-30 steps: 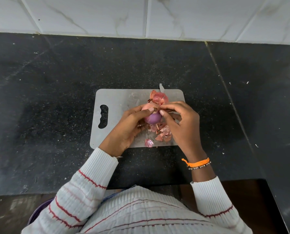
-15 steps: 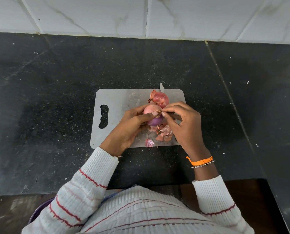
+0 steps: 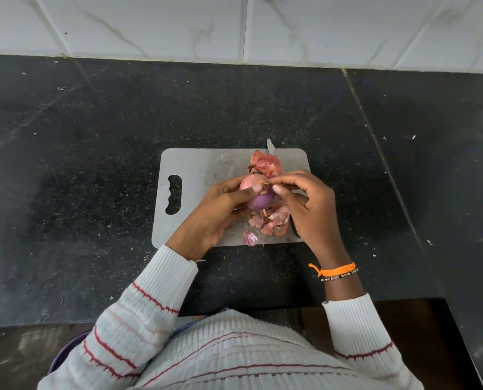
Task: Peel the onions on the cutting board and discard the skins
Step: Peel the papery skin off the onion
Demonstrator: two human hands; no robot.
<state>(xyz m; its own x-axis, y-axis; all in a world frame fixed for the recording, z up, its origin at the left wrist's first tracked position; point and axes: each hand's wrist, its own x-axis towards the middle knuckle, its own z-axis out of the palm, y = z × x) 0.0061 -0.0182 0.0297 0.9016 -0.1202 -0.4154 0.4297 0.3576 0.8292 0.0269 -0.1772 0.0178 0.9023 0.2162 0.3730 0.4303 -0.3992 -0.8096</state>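
Onion [image 3: 255, 192] up off the cutting board [image 3: 195, 175], half undressed: purple flesh bare at the near end, pink papery skin clinging at the far end. From the head camera, the left hand [image 3: 220, 212] cradles it with fingers curled round, thumb pressed on top. The right hand [image 3: 307, 204] pinches a dry strip at the crown, fingertips tight together. Peeling is mid-way, I'd say. Loose skins [image 3: 272, 223] lie on the board below, another husk [image 3: 267, 164] behind, a knife tip [image 3: 270, 144] poking past the far edge. Next: pull that strip down and away, turning the bulb, then gather the scraps for discarding.
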